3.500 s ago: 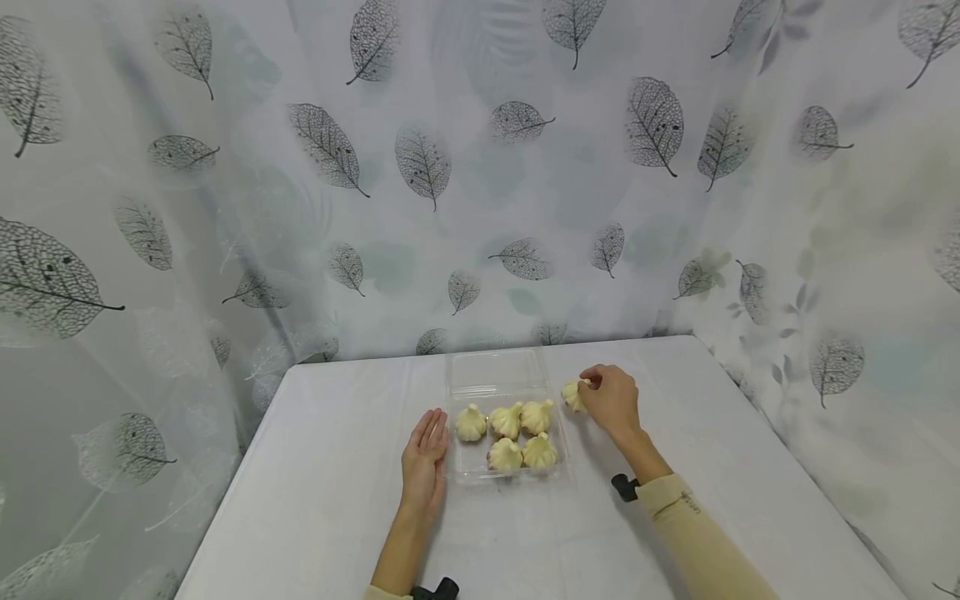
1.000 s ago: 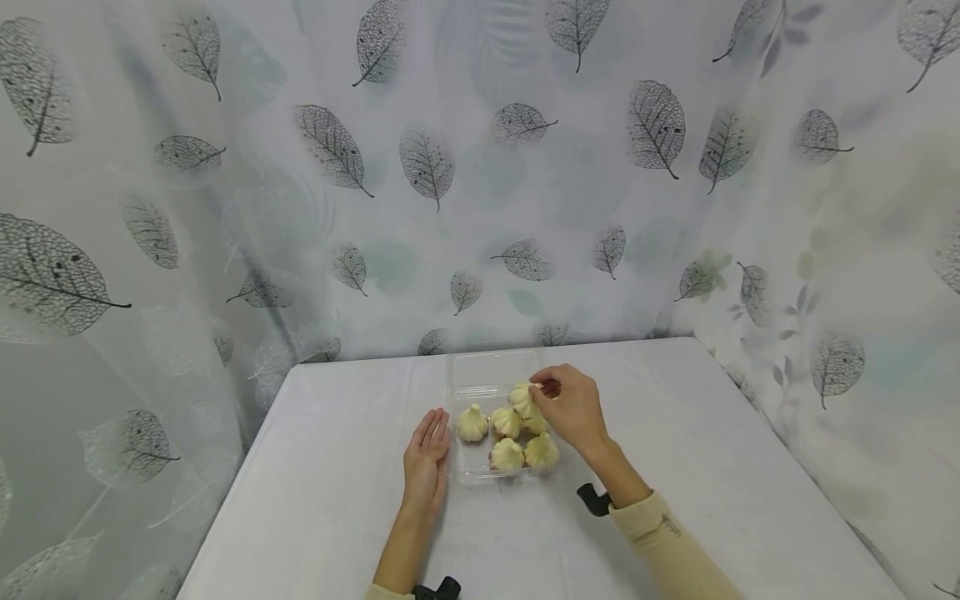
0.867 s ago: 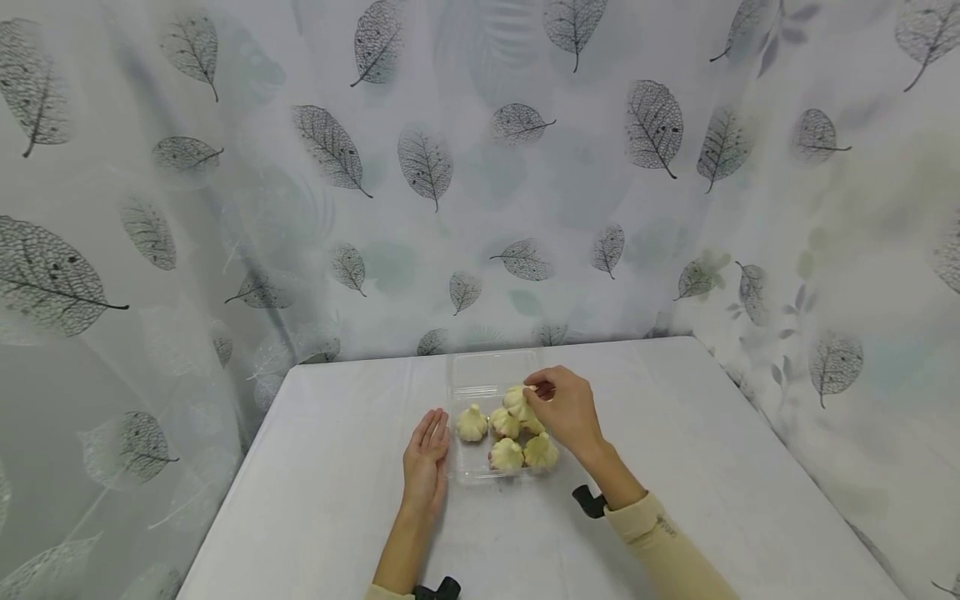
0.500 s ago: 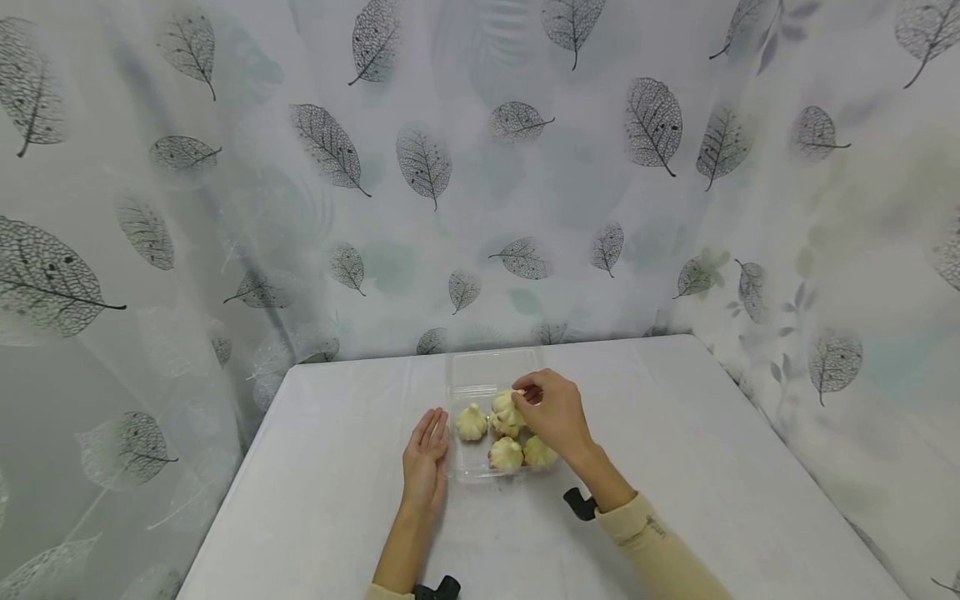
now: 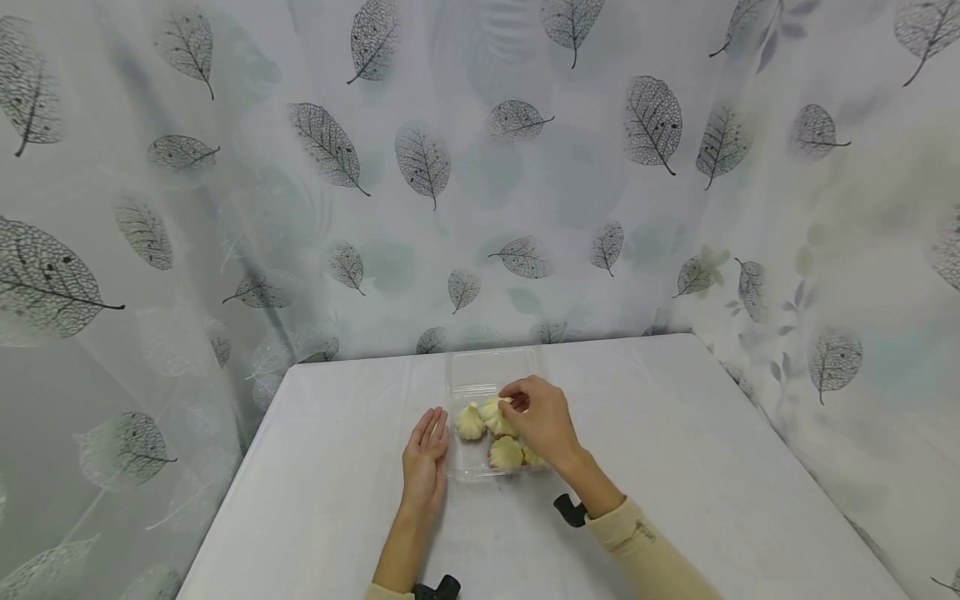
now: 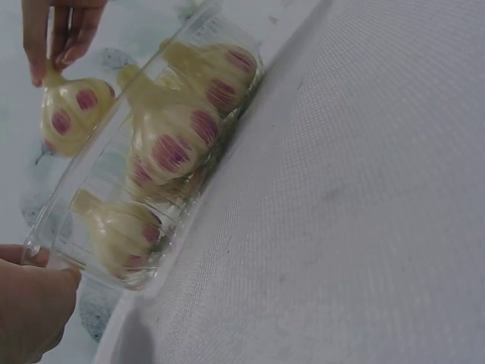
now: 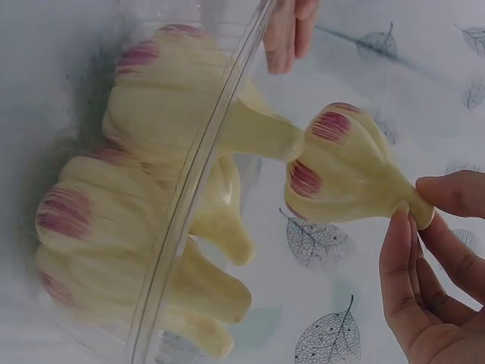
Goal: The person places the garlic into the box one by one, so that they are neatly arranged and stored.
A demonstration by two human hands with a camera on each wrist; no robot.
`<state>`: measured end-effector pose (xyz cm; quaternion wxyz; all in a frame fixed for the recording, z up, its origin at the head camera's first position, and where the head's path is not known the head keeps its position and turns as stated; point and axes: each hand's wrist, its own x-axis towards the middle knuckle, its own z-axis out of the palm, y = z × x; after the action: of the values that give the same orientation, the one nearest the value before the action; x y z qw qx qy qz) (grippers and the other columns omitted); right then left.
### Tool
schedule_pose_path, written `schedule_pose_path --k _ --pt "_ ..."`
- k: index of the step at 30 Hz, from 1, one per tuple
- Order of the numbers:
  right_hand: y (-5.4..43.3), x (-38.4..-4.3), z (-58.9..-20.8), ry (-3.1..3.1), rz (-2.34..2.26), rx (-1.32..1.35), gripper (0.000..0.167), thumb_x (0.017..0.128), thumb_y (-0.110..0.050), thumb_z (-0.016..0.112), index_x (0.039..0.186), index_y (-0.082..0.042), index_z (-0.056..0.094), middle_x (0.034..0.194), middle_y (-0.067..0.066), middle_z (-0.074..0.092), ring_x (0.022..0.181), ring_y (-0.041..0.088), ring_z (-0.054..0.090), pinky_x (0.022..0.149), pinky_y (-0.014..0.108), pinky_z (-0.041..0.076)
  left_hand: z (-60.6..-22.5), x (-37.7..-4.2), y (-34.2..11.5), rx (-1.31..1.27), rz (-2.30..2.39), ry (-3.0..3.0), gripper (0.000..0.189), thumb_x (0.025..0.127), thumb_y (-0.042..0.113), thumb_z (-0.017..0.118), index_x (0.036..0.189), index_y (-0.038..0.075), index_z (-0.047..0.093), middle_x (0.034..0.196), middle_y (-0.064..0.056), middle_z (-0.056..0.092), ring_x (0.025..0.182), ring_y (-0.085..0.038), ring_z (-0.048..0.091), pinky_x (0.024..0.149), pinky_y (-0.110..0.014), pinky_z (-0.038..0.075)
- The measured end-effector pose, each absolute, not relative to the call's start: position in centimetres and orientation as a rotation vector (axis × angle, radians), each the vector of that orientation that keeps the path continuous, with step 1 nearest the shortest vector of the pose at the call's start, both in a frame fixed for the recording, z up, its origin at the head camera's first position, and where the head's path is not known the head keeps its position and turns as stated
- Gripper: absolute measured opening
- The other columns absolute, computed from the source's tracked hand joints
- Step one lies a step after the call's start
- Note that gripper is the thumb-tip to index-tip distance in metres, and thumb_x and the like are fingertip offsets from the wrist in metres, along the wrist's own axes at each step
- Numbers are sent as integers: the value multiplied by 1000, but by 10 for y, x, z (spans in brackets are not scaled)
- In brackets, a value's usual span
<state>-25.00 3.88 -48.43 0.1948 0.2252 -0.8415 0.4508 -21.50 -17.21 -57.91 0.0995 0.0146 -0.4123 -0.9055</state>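
Note:
My right hand (image 5: 543, 419) pinches a garlic bulb (image 7: 337, 171) by its stem, thumb and fingertips meeting at the neck. In the left wrist view this bulb (image 6: 72, 114) hangs above the rim of a clear plastic container (image 5: 467, 477). Inside the container sit several more pale garlic bulbs with purple patches, among them one at the left (image 5: 470, 423) and one at the front (image 5: 506, 452); my right hand partly hides others in the head view. My left hand (image 5: 424, 467) lies along the container's left side, fingers straight, fingertips right at the wall.
The container's transparent lid (image 5: 495, 367) lies folded back toward the far table edge. A white cloth covers the table (image 5: 337, 483). Leaf-patterned curtains (image 5: 480, 167) hang behind it and at both sides. A black wrist camera (image 5: 572, 509) sits by the right sleeve.
My right hand has carried the garlic bulb from the right of the container leftward, over the bulbs inside to near the leftmost one. My left hand has stayed in place.

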Motion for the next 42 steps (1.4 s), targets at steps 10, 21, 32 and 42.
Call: schedule_pose_path --k 10,21,32,42 --pt "27 -245 -490 -2342 1252 658 9 84 -4 83 92 -9 79 85 -2 69 72 9 66 65 22 61 -577 -215 -170 69 -2666 -1217 65 101 -21 36 162 -7 18 168 -22 24 157 -30 25 127 -32 30" --pt "12 -239 -499 -2335 1240 738 11 84 -3 84 92 -7 78 85 1 71 72 10 67 64 19 61 -578 -214 -172 64 -2656 -1255 65 101 -21 36 161 -8 17 169 -24 22 158 -31 23 127 -34 29" --pt "-2 -231 -506 -2374 1199 748 13 80 -2 86 89 -7 77 82 1 69 69 12 66 61 19 59 -577 -213 -173 56 -2656 -1269 66 100 -21 36 162 -7 17 169 -23 21 158 -32 22 127 -33 29" --pt "-10 -232 -517 -2387 1157 816 13 78 -2 84 87 -7 78 79 1 68 67 10 66 60 17 57 -578 -212 -173 46 -2649 -1293 65 102 -20 36 162 -7 17 169 -23 21 158 -32 22 127 -33 29"
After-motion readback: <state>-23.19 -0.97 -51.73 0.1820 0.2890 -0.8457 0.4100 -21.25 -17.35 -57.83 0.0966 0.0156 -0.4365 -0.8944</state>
